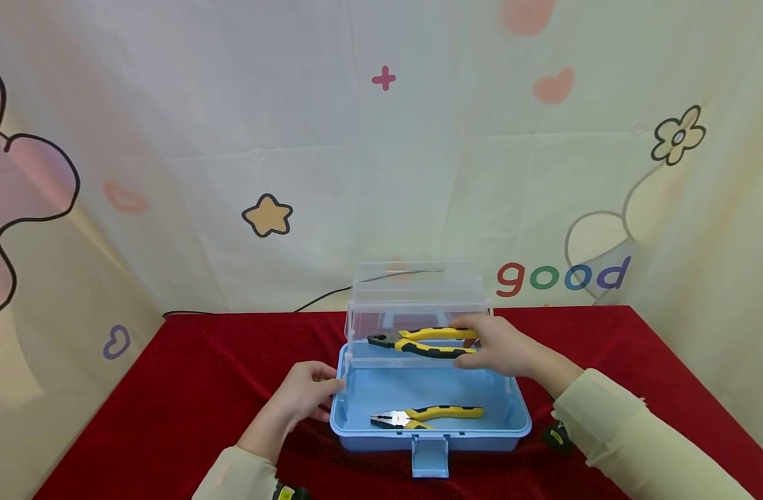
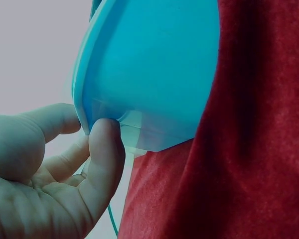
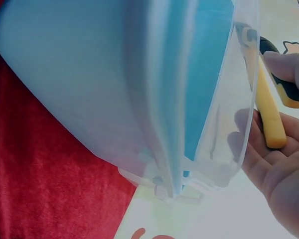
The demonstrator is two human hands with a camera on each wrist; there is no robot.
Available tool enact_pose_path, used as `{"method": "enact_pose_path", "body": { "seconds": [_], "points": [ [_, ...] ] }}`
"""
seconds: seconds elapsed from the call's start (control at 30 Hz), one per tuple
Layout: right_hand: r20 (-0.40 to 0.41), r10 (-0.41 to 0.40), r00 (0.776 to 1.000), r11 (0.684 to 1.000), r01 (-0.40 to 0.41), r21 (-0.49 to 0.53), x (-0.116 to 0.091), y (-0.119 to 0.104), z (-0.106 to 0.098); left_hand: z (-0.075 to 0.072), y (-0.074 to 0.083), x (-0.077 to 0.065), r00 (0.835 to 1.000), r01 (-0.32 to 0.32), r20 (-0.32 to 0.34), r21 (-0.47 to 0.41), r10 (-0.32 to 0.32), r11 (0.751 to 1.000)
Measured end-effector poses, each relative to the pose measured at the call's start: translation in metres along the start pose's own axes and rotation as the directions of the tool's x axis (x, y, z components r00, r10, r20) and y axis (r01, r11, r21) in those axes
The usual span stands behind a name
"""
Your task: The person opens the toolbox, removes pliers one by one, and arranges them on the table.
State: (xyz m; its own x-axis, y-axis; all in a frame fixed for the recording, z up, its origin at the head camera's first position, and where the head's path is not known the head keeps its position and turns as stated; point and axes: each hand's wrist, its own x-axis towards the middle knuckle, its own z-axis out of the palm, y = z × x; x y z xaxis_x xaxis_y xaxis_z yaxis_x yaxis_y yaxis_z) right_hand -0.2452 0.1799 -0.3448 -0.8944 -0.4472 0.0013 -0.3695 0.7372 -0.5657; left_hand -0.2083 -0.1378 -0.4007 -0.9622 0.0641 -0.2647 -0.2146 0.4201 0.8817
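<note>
A light blue toolbox (image 1: 387,443) stands with its clear lid (image 1: 418,292) raised at the back. My left hand (image 1: 306,392) pinches the box's left rim between thumb and fingers, as the left wrist view also shows. Above the back of the box, my right hand (image 1: 500,345) grips yellow-and-black pliers (image 1: 437,334) by the handles, the dark jaws pointing left. In the right wrist view the handles (image 3: 270,117) lie between thumb and fingers, partly seen through the clear lid. A second pair of pliers (image 1: 446,412) with silver jaws lies inside the box near the front wall.
The box rests on a table covered in red velvet cloth (image 1: 231,361). Its front latch (image 1: 430,458) hangs down. A pale printed curtain (image 1: 393,173) stands behind the table, with a thin black cable (image 1: 321,298) along the back.
</note>
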Motion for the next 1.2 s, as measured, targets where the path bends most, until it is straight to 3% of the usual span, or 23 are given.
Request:
{"method": "enact_pose_path", "body": {
  "seconds": [0.47, 1.2],
  "points": [
    [-0.093, -0.077, 0.993, 0.997, 0.078, 0.005, -0.015, 0.003, 0.008, 0.000, -0.002, -0.001, 1.000, 0.002, -0.003, -0.005, -0.002, 1.000],
    [-0.184, -0.052, 0.982, 0.995, 0.067, 0.077, -0.033, 0.011, 0.011, 0.000, 0.000, -0.001, 1.000, -0.009, 0.002, -0.016, 0.009, 1.000]
  ]
}}
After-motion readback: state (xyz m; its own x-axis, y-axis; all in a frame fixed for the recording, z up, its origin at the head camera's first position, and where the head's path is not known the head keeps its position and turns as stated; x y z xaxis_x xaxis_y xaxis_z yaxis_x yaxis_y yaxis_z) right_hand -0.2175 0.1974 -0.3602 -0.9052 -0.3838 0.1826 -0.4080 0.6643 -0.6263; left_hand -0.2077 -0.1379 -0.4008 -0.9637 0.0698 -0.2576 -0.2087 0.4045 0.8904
